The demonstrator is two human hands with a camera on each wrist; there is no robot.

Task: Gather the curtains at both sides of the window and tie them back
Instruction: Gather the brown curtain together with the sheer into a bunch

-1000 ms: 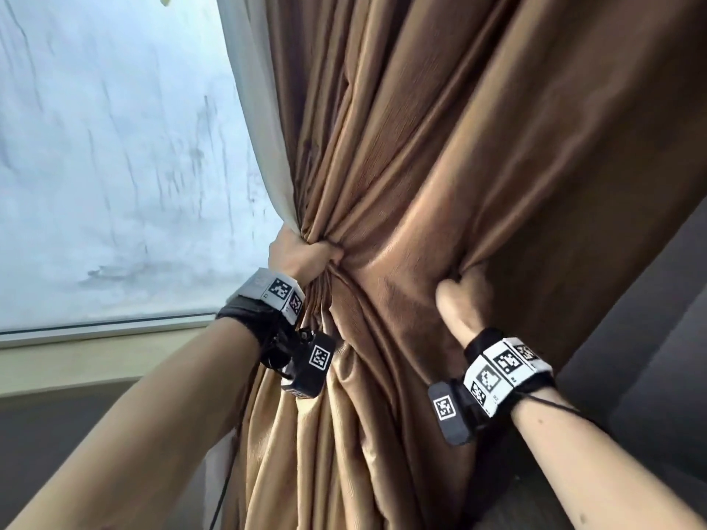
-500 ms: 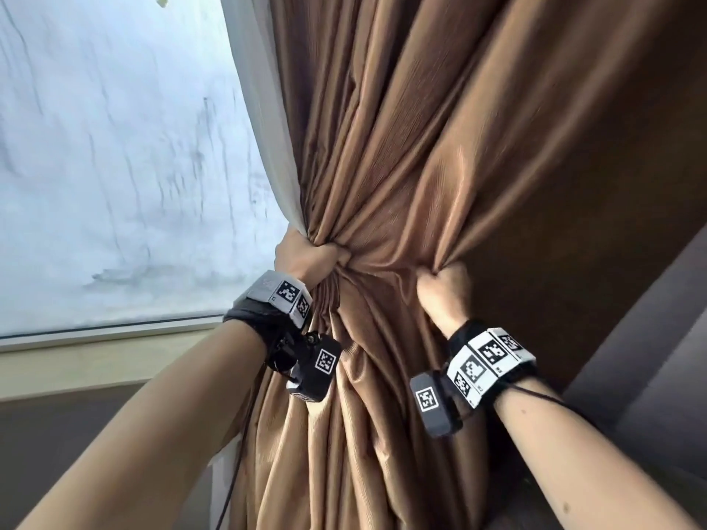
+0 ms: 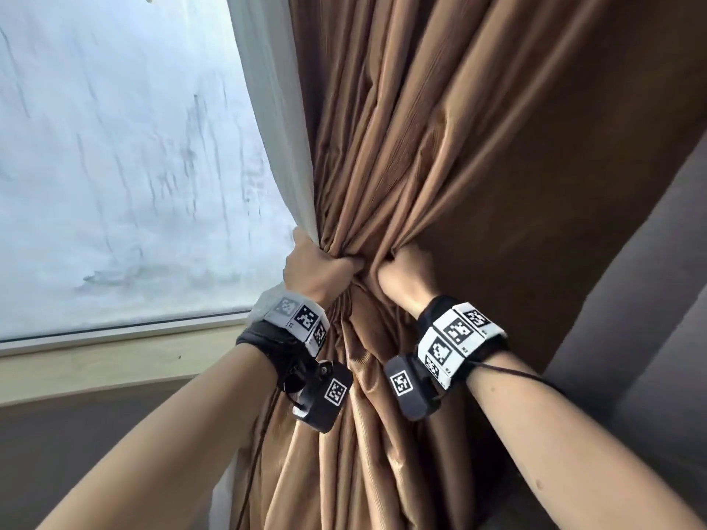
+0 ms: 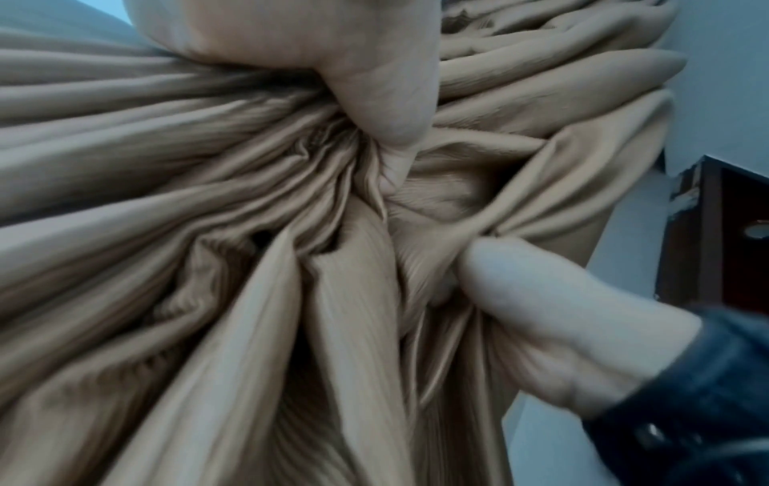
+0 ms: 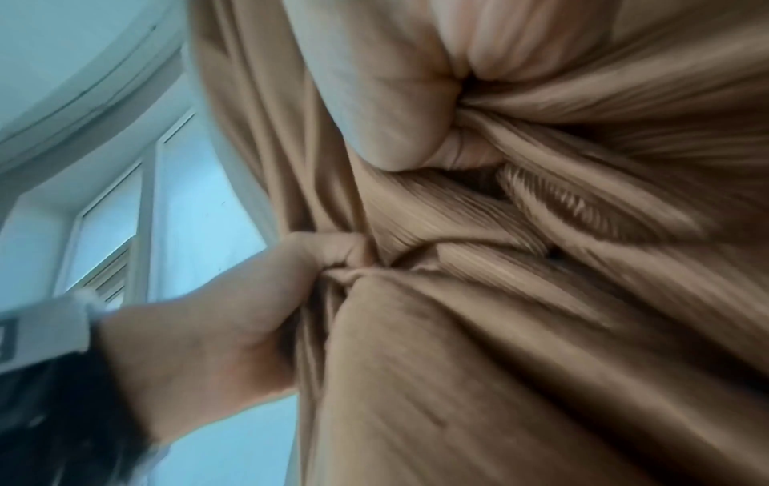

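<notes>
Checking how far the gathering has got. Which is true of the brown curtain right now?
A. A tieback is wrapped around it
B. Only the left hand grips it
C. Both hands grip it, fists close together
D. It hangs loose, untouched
C: the left hand and right hand each clench folds of the brown curtain, fists nearly side by side; no tieback shows.

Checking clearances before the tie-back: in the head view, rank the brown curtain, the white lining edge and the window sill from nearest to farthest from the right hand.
1. Brown curtain: gripped by the right hand.
2. White lining edge: to the left, beyond the left hand.
3. Window sill: farthest, lower left.
</notes>
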